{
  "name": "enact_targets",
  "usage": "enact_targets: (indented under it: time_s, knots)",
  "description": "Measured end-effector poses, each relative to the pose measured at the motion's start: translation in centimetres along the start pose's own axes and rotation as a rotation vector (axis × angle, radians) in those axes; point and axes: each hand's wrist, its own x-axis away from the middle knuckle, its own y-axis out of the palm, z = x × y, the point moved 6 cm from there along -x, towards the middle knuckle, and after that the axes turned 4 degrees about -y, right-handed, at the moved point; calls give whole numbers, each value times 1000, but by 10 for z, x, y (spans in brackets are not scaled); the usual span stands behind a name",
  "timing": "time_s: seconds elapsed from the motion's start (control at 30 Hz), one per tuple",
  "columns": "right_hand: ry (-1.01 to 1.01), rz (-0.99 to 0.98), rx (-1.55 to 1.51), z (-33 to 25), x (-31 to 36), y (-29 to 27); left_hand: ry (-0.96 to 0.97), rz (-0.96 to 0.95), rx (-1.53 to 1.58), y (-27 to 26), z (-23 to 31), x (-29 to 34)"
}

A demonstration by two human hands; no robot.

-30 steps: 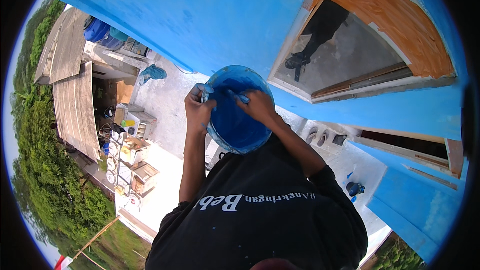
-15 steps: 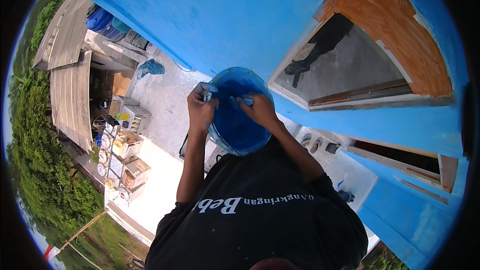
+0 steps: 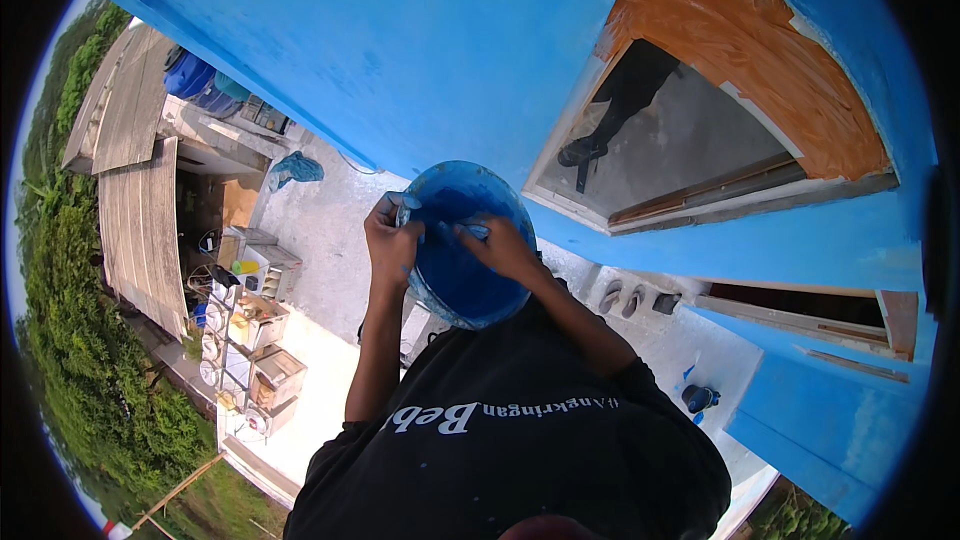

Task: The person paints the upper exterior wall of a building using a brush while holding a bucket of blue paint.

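A paint-smeared bucket [image 3: 470, 322] with blue paint inside is held before my chest, its mouth facing up. My left hand [image 3: 388, 238] is closed over the bucket's left rim, its fingertips stained blue. Reaching in over the right side, my right hand [image 3: 503, 248] is inside the mouth, above the paint. Its fingers are bent together around something light blue; whether that is a small tool or only paint on the fingers cannot be made out. Both forearms come up from the black shirt [image 3: 520, 450].
A bright blue wall [image 3: 400, 50] runs along the right, with a window opening [image 3: 690, 140] edged by orange sheeting [image 3: 720, 30]. Sandals [image 3: 622, 300] lie on the pale floor below. To the left are a cluttered rack [image 3: 250, 340], a blue cloth [image 3: 296, 171] and roofing sheets [image 3: 140, 240].
The view has shifted slightly, so bucket and hands sit a little lower and further left. My left hand keeps its hold on the rim; my right hand has moved slightly within the bucket.
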Motion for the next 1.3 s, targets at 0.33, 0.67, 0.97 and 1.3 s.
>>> enact_targets:
  time_s: [0.33, 0.67, 0.97, 1.3]
  knots:
    - [80, -13, -86, 9, 0, 3, 39, 30, 11, 3, 0, -2]
    - [93, -85, -132, 24, 2, 9, 49, 31, 13, 4, 0, -1]
    - [225, -165, -224, 18, 7, 8, 72, 58, 14, 0, -7, 7]
    - [165, -107, -360, -11, 9, -12, 59, 64, 92, 4, 1, 23]
